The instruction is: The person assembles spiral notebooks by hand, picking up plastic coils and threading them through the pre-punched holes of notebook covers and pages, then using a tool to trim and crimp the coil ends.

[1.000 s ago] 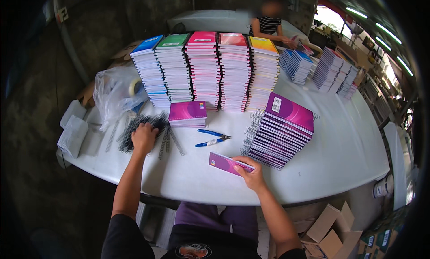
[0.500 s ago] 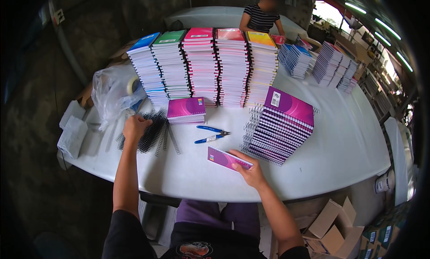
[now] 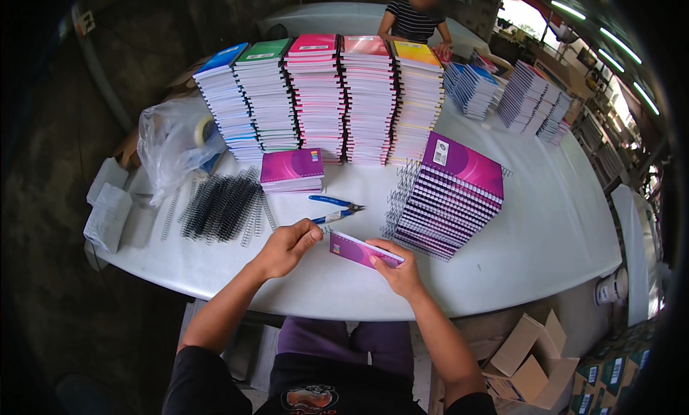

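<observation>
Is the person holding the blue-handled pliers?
No: the pliers lie on the white table, and the right hand holds a purple notebook.

Well ahead of the left fingers (image 3: 307,237), five tall piles of coloured notebooks (image 3: 312,92) are standing in a row. Left of those fingers, a clear plastic bag (image 3: 163,146) is slumping near a roll of tape (image 3: 204,130), and white packets (image 3: 108,223) are lying farther left. Far beyond the right fingers (image 3: 391,253), a person (image 3: 413,22) in a striped shirt is showing behind the piles. Below and right of them, a cardboard box (image 3: 527,378) is sitting open
</observation>
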`<action>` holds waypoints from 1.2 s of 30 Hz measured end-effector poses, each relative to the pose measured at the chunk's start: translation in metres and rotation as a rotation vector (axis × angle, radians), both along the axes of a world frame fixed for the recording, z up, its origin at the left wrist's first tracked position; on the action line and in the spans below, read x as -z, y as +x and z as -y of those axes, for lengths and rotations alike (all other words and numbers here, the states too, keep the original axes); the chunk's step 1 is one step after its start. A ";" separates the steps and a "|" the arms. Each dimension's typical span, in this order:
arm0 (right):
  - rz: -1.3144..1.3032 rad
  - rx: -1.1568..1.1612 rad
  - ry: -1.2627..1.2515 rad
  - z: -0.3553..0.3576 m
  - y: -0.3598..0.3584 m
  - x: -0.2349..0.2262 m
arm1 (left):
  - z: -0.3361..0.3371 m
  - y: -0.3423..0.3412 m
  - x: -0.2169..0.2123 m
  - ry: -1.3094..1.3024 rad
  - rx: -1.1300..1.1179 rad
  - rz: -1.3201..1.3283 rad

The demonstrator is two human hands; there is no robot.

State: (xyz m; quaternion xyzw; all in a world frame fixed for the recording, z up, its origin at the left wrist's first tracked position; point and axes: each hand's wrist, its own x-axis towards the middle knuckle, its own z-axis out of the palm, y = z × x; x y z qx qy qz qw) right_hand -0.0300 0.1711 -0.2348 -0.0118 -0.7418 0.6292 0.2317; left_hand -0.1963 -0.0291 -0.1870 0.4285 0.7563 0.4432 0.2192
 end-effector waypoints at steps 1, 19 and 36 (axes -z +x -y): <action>0.005 -0.001 -0.001 0.001 0.000 -0.001 | -0.002 0.003 0.005 0.031 -0.012 0.027; 0.035 -0.026 -0.043 -0.001 0.002 0.005 | -0.017 -0.006 0.006 0.011 -0.066 0.105; -0.029 0.004 -0.007 0.006 0.007 -0.008 | -0.024 -0.005 -0.033 -0.043 0.242 -0.275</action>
